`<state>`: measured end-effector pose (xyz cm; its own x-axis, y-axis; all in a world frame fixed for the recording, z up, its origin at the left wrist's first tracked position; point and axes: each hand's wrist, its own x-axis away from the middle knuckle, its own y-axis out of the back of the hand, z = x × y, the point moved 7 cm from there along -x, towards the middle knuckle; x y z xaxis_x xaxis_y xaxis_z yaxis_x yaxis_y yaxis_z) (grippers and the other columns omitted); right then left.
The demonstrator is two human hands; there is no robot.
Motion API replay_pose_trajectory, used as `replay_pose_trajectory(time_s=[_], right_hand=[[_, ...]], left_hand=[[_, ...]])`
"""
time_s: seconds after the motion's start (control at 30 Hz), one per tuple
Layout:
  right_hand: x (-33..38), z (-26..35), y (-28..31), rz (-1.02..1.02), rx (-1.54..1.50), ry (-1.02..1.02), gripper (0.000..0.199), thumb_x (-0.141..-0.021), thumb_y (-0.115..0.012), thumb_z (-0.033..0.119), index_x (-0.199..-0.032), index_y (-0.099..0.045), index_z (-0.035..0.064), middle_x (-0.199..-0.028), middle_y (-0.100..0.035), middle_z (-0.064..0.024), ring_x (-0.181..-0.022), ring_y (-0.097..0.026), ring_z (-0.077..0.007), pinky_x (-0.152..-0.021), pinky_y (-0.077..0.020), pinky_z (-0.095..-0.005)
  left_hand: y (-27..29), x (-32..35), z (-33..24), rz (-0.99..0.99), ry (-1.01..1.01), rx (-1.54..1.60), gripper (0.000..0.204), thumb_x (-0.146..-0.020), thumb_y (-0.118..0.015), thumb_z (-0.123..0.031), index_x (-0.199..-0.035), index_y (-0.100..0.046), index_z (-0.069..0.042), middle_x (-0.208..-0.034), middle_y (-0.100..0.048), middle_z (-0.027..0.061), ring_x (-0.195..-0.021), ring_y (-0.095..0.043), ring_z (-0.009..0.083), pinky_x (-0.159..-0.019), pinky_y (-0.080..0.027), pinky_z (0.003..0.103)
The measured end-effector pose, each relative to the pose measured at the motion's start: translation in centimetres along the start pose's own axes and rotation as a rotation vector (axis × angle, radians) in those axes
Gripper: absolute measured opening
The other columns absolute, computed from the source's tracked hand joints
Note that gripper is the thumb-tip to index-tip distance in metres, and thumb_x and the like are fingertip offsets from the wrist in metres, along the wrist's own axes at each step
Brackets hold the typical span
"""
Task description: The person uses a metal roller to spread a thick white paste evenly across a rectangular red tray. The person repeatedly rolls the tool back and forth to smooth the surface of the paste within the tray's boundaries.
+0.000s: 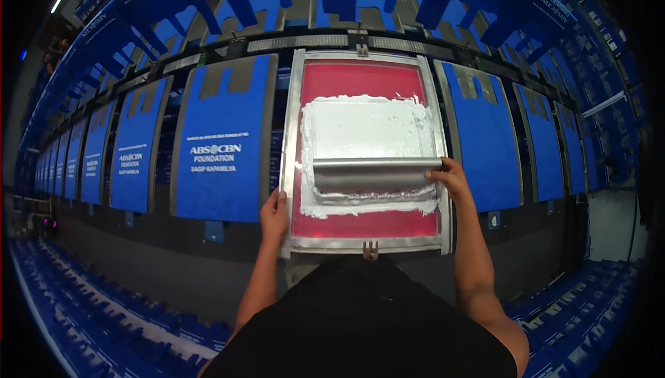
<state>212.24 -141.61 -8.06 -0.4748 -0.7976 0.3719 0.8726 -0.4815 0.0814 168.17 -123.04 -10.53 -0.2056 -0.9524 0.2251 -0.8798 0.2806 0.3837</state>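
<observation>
Head view, looking down over the person's dark shirt at a long printing table.

A metal-framed printing screen (366, 151) lies flat straight ahead, its mesh red-pink. The frame acts as a shallow tray: inside it sits a thick spread of white ink (367, 128), covering the upper-middle of the mesh, with ragged ridges along the left edge and a smeared band near the lower part. Bare red mesh shows above the ink and below it, near the frame's near rail.

A wide squeegee (377, 172) with a grey metal-looking blade lies across the screen, side to side, resting in the ink at its lower portion.

Right hand (451, 177): fingers curled over the right end of the squeegee, gripping it, by the frame's right rail. Left hand (275, 215): laid on the frame's left rail near the lower corner, fingers bent over the edge and pressing on it, not on the squeegee. Both forearms come up from the lower edge, well apart.

Left of the screen, a blue bag (222, 146) lies flat on its pallet with white print on it; more blue bags run off in a row to the left. Right of the screen another blue bag (485, 135) lies unprinted as far as can be seen. Blue bags hang overhead and lie stacked in rows at the lower left.
</observation>
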Motion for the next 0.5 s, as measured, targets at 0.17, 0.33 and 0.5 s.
replay_pose_trajectory(time_s=[0.17, 0.33, 0.5], right_hand=[[-3.9, -1.8, 3.2, 0.054, 0.028, -0.001, 0.04, -0.067, -0.08, 0.005, -0.104, -0.065, -0.0002, -0.092, -0.067, -0.0071, -0.085, -0.063, -0.0174, -0.078, -0.0493, -0.0309], [-4.2, -1.0, 2.6, 0.04, 0.197, -0.087, 0.045, -0.067, -0.08, 0.011, -0.108, -0.066, -0.0022, -0.096, -0.069, -0.0116, -0.089, -0.065, -0.0196, -0.084, -0.0499, -0.033], [-5.4, -3.2, 2.8, 0.048, 0.116, 0.062, 0.042, -0.067, -0.083, 0.015, -0.103, -0.068, -0.0016, -0.087, -0.069, -0.008, -0.081, -0.062, -0.0157, -0.079, -0.0473, -0.0291]], left_hand=[[-2.4, 0.0, -0.1, -0.07, 0.0, 0.019, 0.044, -0.097, -0.053, -0.029, -0.122, -0.057, 0.006, -0.113, -0.066, 0.0181, -0.103, -0.061, 0.0197, -0.089, -0.046, 0.03], [-3.1, -1.1, 3.1, -0.071, 0.062, -0.057, 0.045, -0.097, -0.052, -0.033, -0.121, -0.058, 0.005, -0.119, -0.063, 0.0194, -0.109, -0.06, 0.024, -0.094, -0.045, 0.033], [-3.6, -1.3, 3.6, -0.124, 0.069, 0.016, 0.048, -0.097, -0.054, -0.037, -0.122, -0.059, 0.003, -0.111, -0.066, 0.0143, -0.101, -0.059, 0.0176, -0.089, -0.045, 0.029]])
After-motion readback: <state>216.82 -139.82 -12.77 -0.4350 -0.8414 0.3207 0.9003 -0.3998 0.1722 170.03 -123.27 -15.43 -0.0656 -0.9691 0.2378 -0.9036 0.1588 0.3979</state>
